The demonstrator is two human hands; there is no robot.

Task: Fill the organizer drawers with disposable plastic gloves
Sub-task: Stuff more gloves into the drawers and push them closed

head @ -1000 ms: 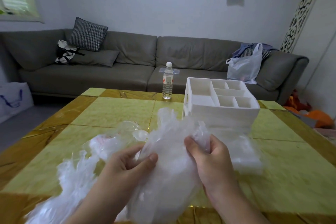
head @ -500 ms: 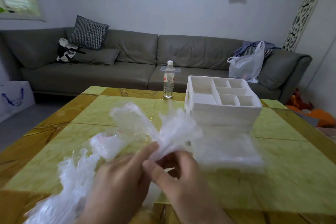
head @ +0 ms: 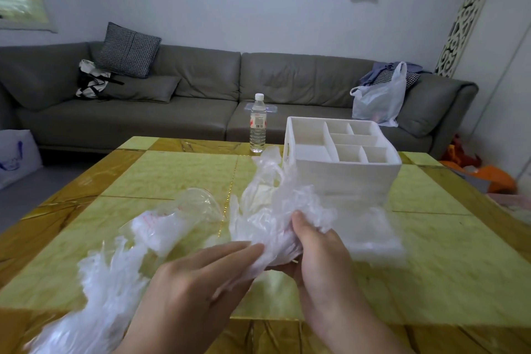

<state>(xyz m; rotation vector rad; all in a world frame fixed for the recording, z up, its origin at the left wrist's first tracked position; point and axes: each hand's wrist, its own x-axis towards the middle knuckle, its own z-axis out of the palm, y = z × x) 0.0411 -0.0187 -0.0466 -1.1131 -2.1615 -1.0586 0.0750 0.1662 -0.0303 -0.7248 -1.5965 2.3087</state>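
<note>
Crinkly clear film filled the middle of the head view: a wad of gloves (head: 267,210) was held above the table (head: 172,175), in front of the organizer (head: 342,164). Right hand (head: 321,250) gripped the wad, thumb curled over its top and fingers hidden beneath. Left hand (head: 201,276) lay with fingers nearly straight, tips touching the wad's lower edge, pressing rather than pinching. More loose gloves, the pile (head: 109,276), trailed along the table at the left, with a clear wrapper (head: 198,204) beside them. Organizer stood upright on the table's right half, top compartments bare and white. Drawer fronts were blurred behind film; whether any drawer stood out could not be told. Bottle (head: 258,123) stood at the far edge, well apart from the hands.

Judgement: step was bunching a batch small enough for a drawer; nothing looked loaded yet. To do it well, the left hand should fold the loose tails in under the right thumb, squeezing air out so the wad stays compact. A drawer needs opening first, so one hand must free up. Film is slippery and springy; a loose grip would let it fan open and snag on the drawer edge.
</note>
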